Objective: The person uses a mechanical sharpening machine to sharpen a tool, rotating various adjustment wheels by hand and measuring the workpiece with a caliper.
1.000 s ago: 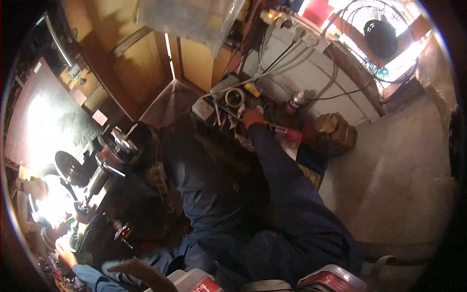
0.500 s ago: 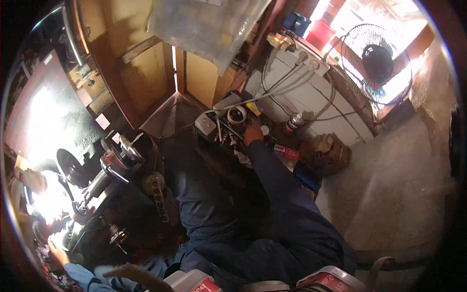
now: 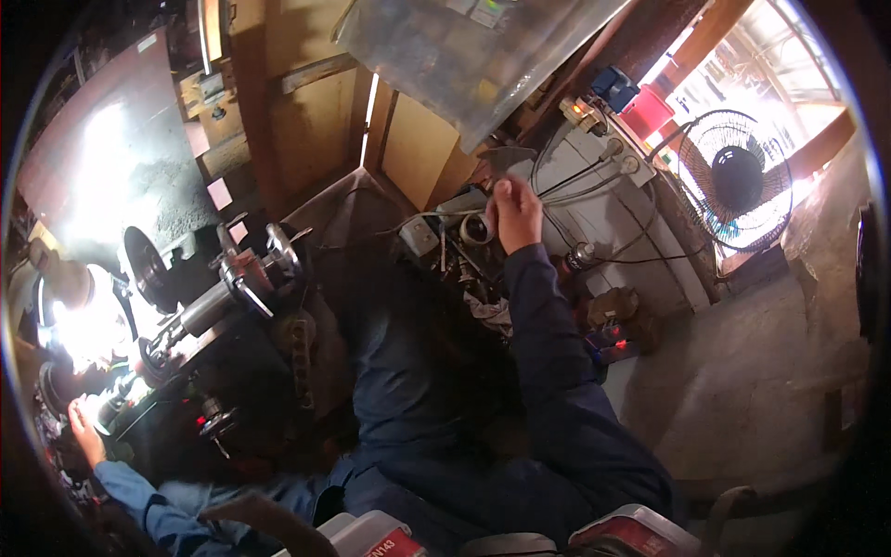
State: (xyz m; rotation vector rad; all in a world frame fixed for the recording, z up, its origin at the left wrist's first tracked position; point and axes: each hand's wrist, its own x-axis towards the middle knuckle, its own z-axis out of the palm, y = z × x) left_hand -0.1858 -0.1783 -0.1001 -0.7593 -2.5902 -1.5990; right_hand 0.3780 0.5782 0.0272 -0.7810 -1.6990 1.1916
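Observation:
My right hand (image 3: 518, 213) is raised over the cluttered corner, closed on a dark grey flat piece (image 3: 509, 160) whose exact kind I cannot make out. Just below it lie a pale ring-like roll (image 3: 476, 228), a grey box (image 3: 419, 236) and small metal tools. At the lower left, my left hand (image 3: 87, 429) has its fingers curled against a part of a metal machine (image 3: 209, 306), beside a dark round wheel (image 3: 58, 388); glare partly hides the fingertips. The machine, like a small lathe, has a spindle and levers, with a bright lamp (image 3: 83, 316) beside it.
A black fan (image 3: 738, 176) stands in the bright opening at upper right, near cables, plug sockets (image 3: 580, 113) and a red container (image 3: 647, 113). A spray can (image 3: 580, 256) and brown box (image 3: 613, 304) sit right of my arm. Wooden panels (image 3: 306, 121) and a plastic sheet (image 3: 483, 46) are behind.
My right hand has lifted up and to the right from the clutter, with the grey flat piece now in it. My left hand stays at the machine as the view shifts.

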